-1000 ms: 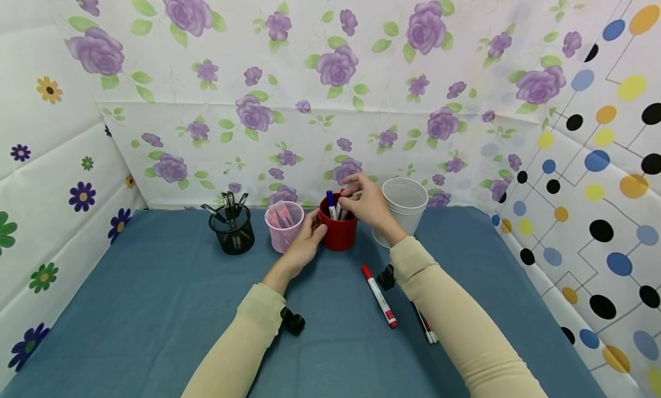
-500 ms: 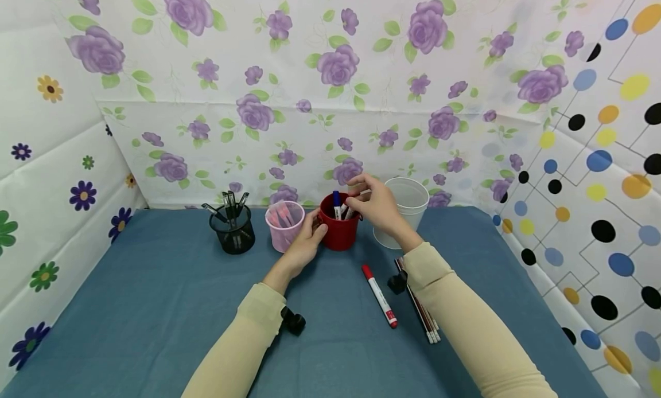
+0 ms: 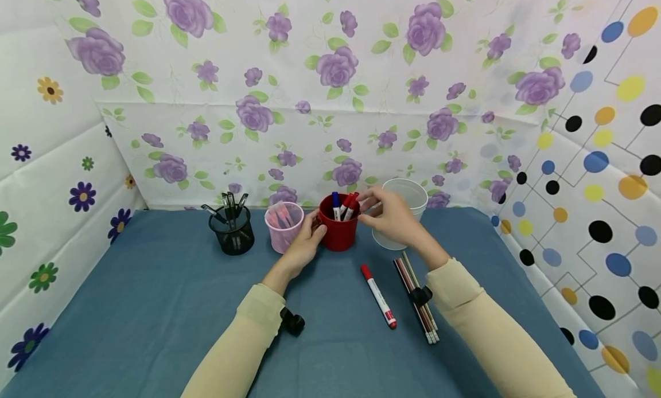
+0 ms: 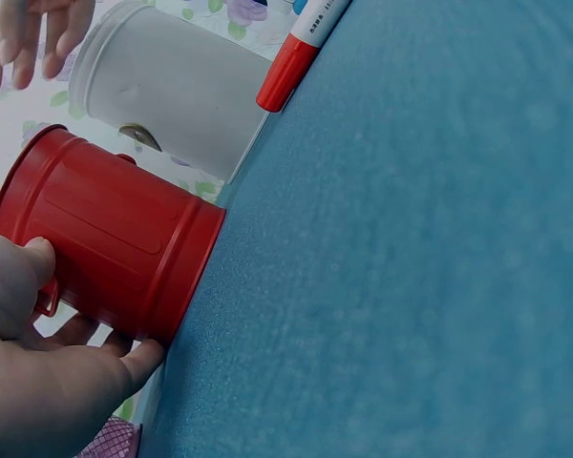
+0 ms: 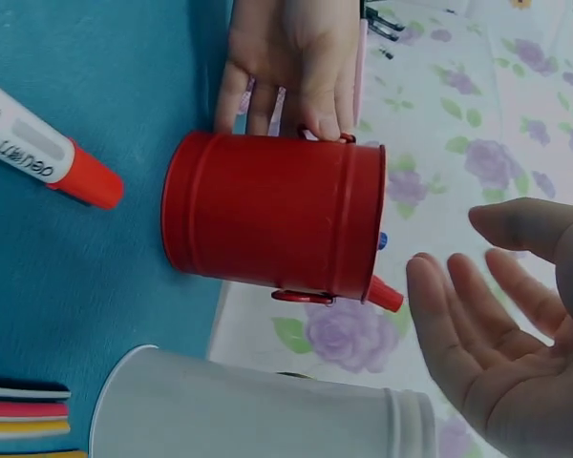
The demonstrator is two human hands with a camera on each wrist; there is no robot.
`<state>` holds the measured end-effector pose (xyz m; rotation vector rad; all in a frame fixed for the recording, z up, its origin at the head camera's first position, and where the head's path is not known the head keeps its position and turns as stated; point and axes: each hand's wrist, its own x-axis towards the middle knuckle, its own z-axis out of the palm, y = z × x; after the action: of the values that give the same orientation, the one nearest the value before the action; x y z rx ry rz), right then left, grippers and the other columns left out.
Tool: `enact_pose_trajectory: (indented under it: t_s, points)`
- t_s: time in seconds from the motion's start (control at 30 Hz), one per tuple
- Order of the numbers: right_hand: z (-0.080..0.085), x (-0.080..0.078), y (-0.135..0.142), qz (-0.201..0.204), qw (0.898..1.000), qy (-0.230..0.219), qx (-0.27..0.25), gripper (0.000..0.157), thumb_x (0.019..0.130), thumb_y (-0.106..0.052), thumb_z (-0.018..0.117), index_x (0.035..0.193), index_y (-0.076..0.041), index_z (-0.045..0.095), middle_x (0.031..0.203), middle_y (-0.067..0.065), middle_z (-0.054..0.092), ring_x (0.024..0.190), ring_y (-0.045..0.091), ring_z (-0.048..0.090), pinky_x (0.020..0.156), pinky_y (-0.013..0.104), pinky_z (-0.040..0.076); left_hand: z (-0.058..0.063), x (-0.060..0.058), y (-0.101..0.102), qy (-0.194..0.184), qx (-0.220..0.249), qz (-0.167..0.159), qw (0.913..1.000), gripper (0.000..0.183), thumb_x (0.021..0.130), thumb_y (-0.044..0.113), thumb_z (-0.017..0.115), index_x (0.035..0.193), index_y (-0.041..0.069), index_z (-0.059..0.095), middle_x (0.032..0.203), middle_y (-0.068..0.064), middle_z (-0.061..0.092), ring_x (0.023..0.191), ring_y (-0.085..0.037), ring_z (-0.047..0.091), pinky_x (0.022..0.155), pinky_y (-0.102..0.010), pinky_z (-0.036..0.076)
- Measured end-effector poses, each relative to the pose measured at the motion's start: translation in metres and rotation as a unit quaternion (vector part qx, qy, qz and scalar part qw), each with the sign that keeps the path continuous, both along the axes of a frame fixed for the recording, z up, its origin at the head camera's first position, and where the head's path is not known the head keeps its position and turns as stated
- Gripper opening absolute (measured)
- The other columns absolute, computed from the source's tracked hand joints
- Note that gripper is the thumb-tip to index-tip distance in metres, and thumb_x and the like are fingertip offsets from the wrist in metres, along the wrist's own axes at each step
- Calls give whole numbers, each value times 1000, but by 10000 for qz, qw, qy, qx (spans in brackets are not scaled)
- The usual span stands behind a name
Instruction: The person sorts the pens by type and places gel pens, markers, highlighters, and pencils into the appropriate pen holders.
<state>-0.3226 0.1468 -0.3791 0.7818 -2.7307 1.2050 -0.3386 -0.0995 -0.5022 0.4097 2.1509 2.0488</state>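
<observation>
A small red metal bucket (image 3: pixel 338 236) with side handles stands upright at the back middle of the table. Inside it are a blue-capped marker (image 3: pixel 336 207) and red-capped markers (image 3: pixel 352 206). My left hand (image 3: pixel 299 250) holds the bucket from its left side; the left wrist view shows the thumb (image 4: pixel 40 256) at the handle and the fingers against the wall. Just right of the rim is my right hand (image 3: pixel 396 219), its fingers loosely bent and apart from the markers, with nothing in it. A red-capped whiteboard marker (image 3: pixel 379 299) lies on the cloth in front.
Behind my right hand stands a white bucket (image 3: pixel 413 196). Several pencils (image 3: pixel 427 323) lie together under my right wrist. Left of the red bucket are a pink cup (image 3: pixel 281 237) with pink-topped items and a black mesh holder (image 3: pixel 234 240) with pens. A flowered backdrop (image 3: pixel 310 128) rises behind.
My right hand has let go of a red-capped marker in the red bucket and drawn back to the right, uncovering the marker caps and more of the pencils. My left hand stays put.
</observation>
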Motion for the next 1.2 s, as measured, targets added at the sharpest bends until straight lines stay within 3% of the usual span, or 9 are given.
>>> enact_pose_trajectory:
  t_s: [0.2,0.37,0.93,1.2]
  points:
    - [-4,19,9,6,9994,-129,327,41,99,-12,77,138,-6,65,111,9,70,94,25,75,80,43,62,-1,0,0,64,39,-38,10000,56,117,19,41,168,12,19,171,-17,25,160,-34,23,130,-52,23]
    - [-12,32,19,45,9989,-335,323,42,98,-12,78,138,-8,65,113,11,70,95,24,75,80,41,63,0,0,1,77,-21,-46,10000,56,117,21,41,168,14,19,171,-15,26,160,-33,24,129,-52,24]
    - [-56,61,32,-158,9917,-742,1034,44,96,-14,80,137,-4,65,109,12,72,83,16,68,72,36,58,-1,-1,1,73,-43,15,10000,57,117,21,41,169,13,18,172,-16,24,161,-33,22,130,-52,24]
    - [-69,71,31,-145,9855,-1103,1279,48,96,-14,79,138,1,62,108,14,72,72,13,65,64,33,55,-2,0,1,78,1,7,10000,57,117,21,41,169,13,18,172,-16,25,161,-33,22,129,-52,24]
